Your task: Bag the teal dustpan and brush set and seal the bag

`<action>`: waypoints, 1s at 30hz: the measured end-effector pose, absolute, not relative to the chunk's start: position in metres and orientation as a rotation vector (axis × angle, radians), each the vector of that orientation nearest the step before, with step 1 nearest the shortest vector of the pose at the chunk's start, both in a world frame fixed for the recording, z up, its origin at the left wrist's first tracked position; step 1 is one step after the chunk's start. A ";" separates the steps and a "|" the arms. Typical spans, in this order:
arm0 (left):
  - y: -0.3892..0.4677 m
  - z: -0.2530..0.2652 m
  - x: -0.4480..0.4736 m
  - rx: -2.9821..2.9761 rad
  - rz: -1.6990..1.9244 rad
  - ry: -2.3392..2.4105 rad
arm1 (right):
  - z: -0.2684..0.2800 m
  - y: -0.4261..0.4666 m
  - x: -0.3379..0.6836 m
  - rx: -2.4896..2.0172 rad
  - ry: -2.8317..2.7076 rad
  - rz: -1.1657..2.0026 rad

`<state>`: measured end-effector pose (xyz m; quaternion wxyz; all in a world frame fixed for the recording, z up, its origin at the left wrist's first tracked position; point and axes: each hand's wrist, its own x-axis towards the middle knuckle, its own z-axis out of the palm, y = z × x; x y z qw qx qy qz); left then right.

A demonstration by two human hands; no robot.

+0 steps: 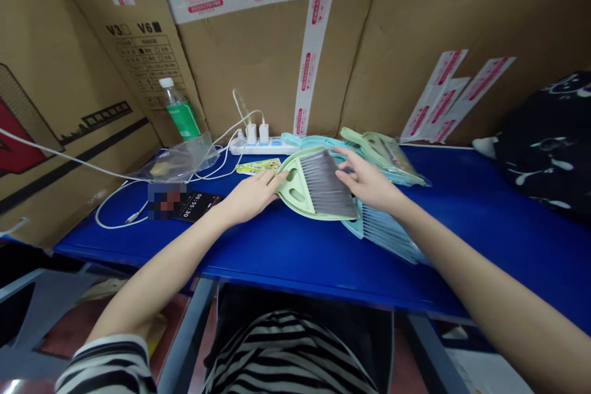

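While both arms reach across the blue table [462, 221], my left hand [252, 196] grips the handle end of the green dustpan [295, 188] at frame centre, fingers closed on its edge; my right hand [367, 181] lies with fingers spread, loosely open, on the grey brush [327, 184] nested in that pan; a blue dustpan set [385, 231] lies beneath, touching; bagged sets [385, 157] sit behind; a power strip [258, 146] and bottle [181, 109] stand at upper left.
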<state>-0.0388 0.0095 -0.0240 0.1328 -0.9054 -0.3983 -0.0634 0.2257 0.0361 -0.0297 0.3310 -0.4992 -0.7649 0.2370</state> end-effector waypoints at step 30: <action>0.016 -0.015 -0.049 -2.413 -0.466 -1.270 | -0.005 -0.022 0.202 -1.192 -2.352 -0.613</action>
